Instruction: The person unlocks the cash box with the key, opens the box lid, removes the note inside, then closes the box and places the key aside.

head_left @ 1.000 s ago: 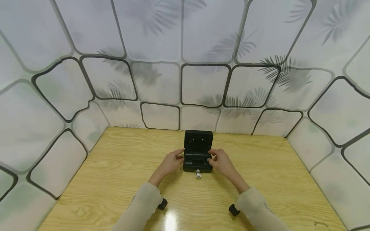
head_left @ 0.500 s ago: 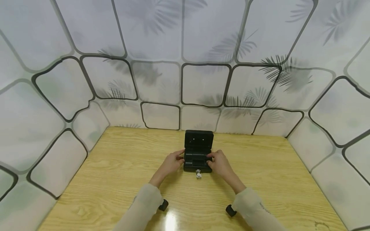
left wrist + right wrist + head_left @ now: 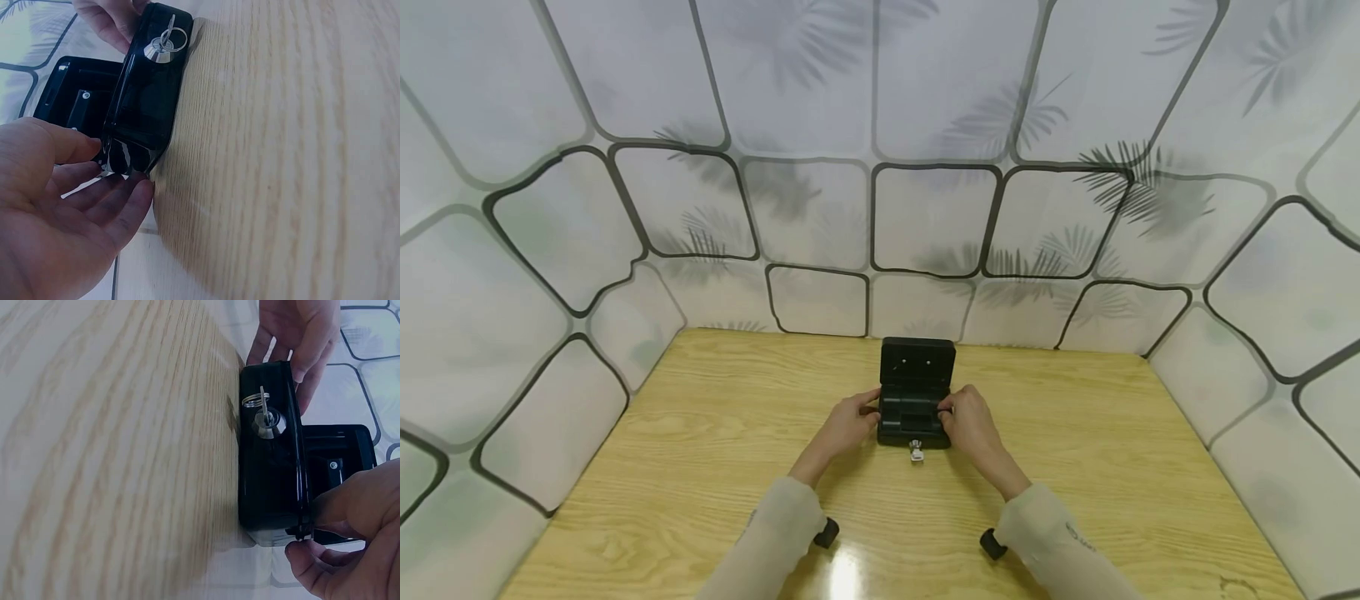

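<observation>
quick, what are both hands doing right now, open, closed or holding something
Left hand: open, fingertips touching the side of the black box.
Right hand: closed, thumb and fingers pinching the black box at its edge.

Site presents as a small screened-in work booth, wider building type not determinable, as evidenced by a pale wall covering [image 3: 932,221], printed with dark rounded outlines and feathery leaves, enclosing a wood-grain tabletop [image 3: 715,400] along its back and both sides.
</observation>
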Demonstrator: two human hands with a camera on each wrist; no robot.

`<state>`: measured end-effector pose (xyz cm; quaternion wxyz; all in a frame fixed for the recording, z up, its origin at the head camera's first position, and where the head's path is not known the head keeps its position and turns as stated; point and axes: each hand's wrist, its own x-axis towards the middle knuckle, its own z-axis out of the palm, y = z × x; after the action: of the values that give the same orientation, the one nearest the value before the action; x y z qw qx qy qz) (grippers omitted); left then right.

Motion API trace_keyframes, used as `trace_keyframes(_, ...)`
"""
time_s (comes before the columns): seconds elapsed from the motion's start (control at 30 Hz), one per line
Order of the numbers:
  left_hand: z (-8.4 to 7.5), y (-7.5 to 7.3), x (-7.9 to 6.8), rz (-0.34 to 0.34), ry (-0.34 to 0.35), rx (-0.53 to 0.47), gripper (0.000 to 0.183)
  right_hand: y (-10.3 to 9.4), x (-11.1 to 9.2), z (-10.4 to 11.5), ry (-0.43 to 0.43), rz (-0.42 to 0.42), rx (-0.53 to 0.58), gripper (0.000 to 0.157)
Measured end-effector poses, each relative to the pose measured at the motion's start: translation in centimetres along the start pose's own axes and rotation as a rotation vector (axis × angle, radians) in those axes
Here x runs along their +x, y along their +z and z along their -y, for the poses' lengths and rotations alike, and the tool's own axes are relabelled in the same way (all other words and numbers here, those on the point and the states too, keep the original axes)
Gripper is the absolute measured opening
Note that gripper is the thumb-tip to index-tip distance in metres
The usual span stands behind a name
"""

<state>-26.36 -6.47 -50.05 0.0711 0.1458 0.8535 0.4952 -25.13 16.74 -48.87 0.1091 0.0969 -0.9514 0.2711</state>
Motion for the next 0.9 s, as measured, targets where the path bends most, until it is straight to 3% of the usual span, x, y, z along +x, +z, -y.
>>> trace_keyframes(0.9,0.0,0.1,0.2,-0.016,0.023,0.026,0.051,-1.3,-0.2,1.0,-0.008,-0.077,-0.004,0.009)
